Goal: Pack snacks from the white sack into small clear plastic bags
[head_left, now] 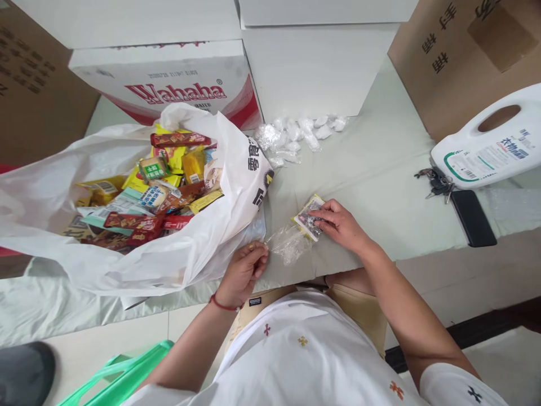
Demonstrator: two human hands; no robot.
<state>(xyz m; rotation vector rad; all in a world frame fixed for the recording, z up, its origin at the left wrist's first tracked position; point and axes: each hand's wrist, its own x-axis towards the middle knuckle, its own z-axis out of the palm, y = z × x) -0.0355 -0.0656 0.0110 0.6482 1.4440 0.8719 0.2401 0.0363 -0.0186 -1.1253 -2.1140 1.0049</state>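
- Just right of the frame's centre, the right hand (341, 226) grasps a small snack packet (305, 220) between thumb and fingers.
- Left of it, below centre, the left hand (244, 266) pinches the edge of a clear plastic bag (292, 246); whether the packet lies inside that bag or against it, I cannot tell.
- Left half: a white carrier bag (240, 141) gapes open around many wrapped snacks (167, 194).
- Upper centre: crumpled clear bundles (291, 135).
- Far right: 1 black phone (473, 219), below a white jug (490, 152).
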